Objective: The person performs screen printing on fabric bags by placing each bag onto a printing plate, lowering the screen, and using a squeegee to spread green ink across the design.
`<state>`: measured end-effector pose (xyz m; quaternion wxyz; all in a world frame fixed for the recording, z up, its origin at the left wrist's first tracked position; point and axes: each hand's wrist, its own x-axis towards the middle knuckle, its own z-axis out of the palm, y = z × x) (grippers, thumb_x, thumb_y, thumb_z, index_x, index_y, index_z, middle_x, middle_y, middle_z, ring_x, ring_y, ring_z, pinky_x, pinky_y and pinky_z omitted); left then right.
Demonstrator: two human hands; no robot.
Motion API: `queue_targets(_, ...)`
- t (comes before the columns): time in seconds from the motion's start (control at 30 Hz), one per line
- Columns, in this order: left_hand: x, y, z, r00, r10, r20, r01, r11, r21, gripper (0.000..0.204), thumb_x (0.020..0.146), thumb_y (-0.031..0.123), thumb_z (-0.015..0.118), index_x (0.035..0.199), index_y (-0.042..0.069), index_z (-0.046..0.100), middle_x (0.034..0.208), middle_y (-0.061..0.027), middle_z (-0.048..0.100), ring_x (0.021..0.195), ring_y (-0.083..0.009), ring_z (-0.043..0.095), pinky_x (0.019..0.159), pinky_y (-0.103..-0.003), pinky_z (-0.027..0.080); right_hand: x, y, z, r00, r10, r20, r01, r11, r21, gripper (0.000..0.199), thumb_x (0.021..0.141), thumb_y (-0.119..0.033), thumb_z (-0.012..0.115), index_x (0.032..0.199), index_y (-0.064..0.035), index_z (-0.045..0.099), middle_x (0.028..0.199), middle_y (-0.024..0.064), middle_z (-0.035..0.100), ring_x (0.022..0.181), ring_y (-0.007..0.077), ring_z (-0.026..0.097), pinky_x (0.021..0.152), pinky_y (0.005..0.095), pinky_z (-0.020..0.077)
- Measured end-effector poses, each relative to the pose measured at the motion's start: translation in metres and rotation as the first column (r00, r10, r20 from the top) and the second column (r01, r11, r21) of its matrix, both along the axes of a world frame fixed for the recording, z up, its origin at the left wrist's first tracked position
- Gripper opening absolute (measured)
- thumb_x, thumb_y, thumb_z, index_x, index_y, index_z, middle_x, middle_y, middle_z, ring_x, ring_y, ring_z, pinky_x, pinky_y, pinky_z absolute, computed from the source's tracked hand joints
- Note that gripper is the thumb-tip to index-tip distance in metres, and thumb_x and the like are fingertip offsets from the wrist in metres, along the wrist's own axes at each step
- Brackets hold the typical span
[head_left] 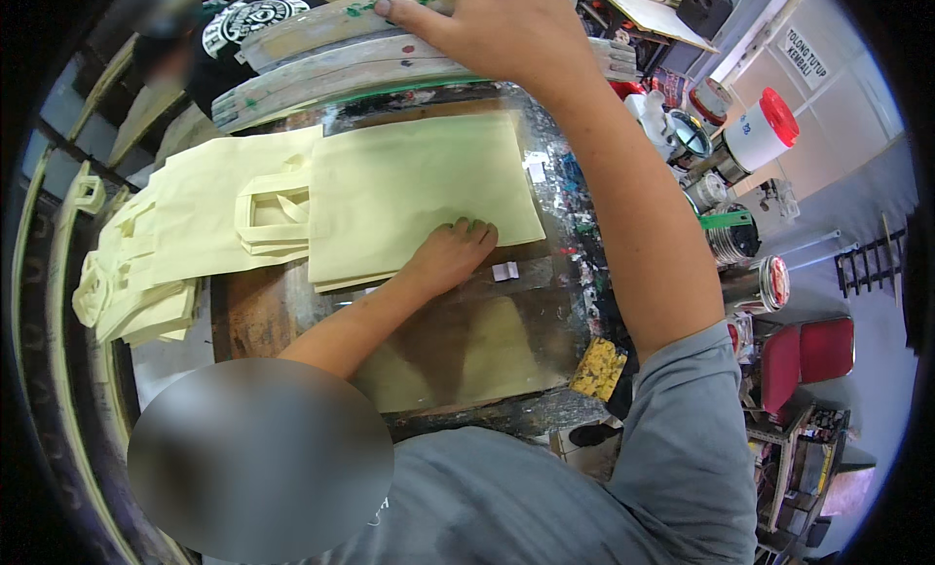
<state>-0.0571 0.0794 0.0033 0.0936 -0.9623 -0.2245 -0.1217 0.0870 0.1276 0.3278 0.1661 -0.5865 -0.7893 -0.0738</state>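
A pale yellow fabric tote bag (419,185) lies flat on a dark work board, its looped handles (273,214) stretching to the left over more bags of the same kind. My left hand (453,253) rests on the bag near its close right corner, fingers slightly apart and bent against the cloth. At the far side, a wooden screen-printing frame (341,73) with paint stains stands tilted up. My right hand (497,24) grips its upper bar, thumb along the near face; the other fingers are cut off or hidden.
Stacked yellow bags (146,273) sit at the left. A yellow sponge-like block (599,370) lies by the board's near right corner. Paint cans and a white tub with a red lid (765,127) line the right side. Someone in a black shirt (243,29) is at the far left.
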Motion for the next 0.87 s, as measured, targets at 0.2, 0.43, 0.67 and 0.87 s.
queue_targets(0.2, 0.016, -0.012, 0.001, 0.984, 0.145, -0.107, -0.169, 0.946, -0.275, 0.057, 0.101, 0.034, 0.068, 0.147, 0.004, 0.055, 0.137, -0.0152, 0.063, 0.127, -0.0359, 0.062, 0.098, -0.048, 0.057, 0.0, -0.007, 0.002, 0.998, 0.053, 0.031, -0.051, 0.997, -0.051, 0.07, 0.108, -0.068, 0.043, 0.086, -0.0055, 0.067, 0.075, 0.0063, 0.062, 0.072, 0.0178, 0.058, 0.066, 0.0379, 0.0507)
queue_targets(0.43, -0.046, -0.03, 0.001, 0.9, 0.389, 0.196, -0.27, 0.852, -0.449, 0.08, 0.105, 0.064, 0.049, 0.159, 0.005, 0.048, 0.164, -0.0243, 0.044, 0.154, -0.0461, 0.037, 0.127, -0.061, 0.027, -0.026, -0.01, -0.006, 0.997, -0.06, -0.056, 0.059, 0.998, -0.026, 0.066, 0.11, -0.065, 0.044, 0.112, -0.0045, 0.07, 0.091, 0.0061, 0.072, 0.082, 0.0196, 0.065, 0.071, 0.0381, 0.0548)
queue_targets(0.67, -0.059, -0.059, -0.005, 0.863, 0.501, 0.063, -0.451, 0.821, -0.349, 0.093, 0.099, 0.078, 0.048, 0.165, 0.012, 0.044, 0.174, -0.0216, 0.031, 0.161, -0.0463, 0.024, 0.125, -0.077, 0.007, -0.021, 0.006, 0.001, 0.991, -0.006, -0.133, 0.006, 1.0, 0.005, 0.059, 0.109, -0.06, 0.052, 0.13, -0.008, 0.072, 0.088, 0.005, 0.073, 0.076, 0.0154, 0.062, 0.065, 0.0306, 0.0524)
queue_targets(0.87, -0.236, 0.063, 0.058, 0.275, 0.926, 0.257, -0.755, 0.374, -0.539, 0.051, 0.102, 0.042, 0.071, 0.143, 0.01, 0.066, 0.137, -0.0207, 0.07, 0.127, -0.0394, 0.066, 0.108, -0.05, 0.051, -0.024, 0.001, -0.004, 0.975, -0.013, -0.223, 0.006, 1.0, -0.03, 0.054, 0.106, -0.058, 0.059, 0.103, -0.0057, 0.073, 0.083, 0.0072, 0.069, 0.073, 0.0176, 0.061, 0.066, 0.035, 0.0526)
